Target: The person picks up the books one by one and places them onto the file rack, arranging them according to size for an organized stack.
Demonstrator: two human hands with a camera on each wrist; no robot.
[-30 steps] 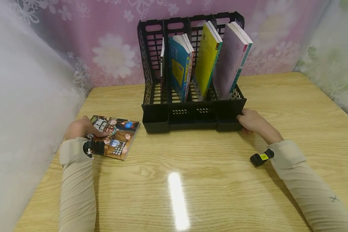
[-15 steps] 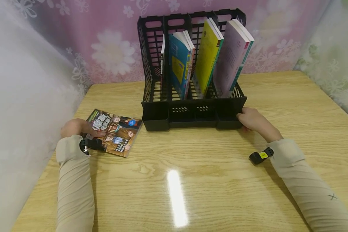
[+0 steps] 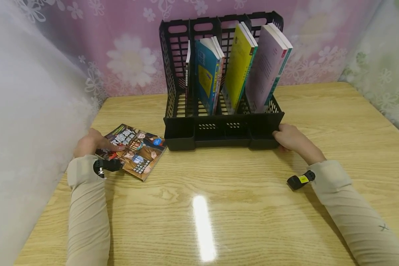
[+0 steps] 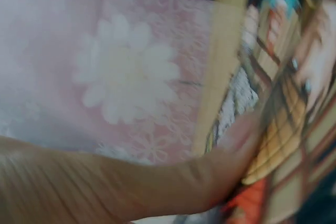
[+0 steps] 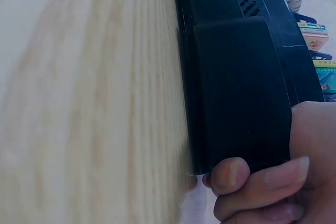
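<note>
A paperback book (image 3: 147,149) with an illustrated cover of figures in brown coats lies turned at an angle near the left side of the table, its right corner right at the front left of a black desktop book rack (image 3: 220,131). My left hand (image 3: 93,143) holds it by the left edge, thumb on the cover; the other fingers are hidden. Close up in the left wrist view, the thumb (image 4: 173,184) presses across the cover. My right hand (image 3: 293,143) grips the rack's front right corner, and the right wrist view shows its fingers (image 5: 262,184) curled at the black wall.
Several books stand in the rack's slots: a thin one (image 3: 187,74) at left, a blue one (image 3: 205,74), a yellow one (image 3: 239,70) and a purple one (image 3: 264,70). A floral curtain (image 3: 129,59) hangs behind the wooden table (image 3: 259,214).
The paperback has turned clockwise under my left hand, its right side shifting toward the rack. My right hand stays on the rack's corner, and the rack keeps its place.
</note>
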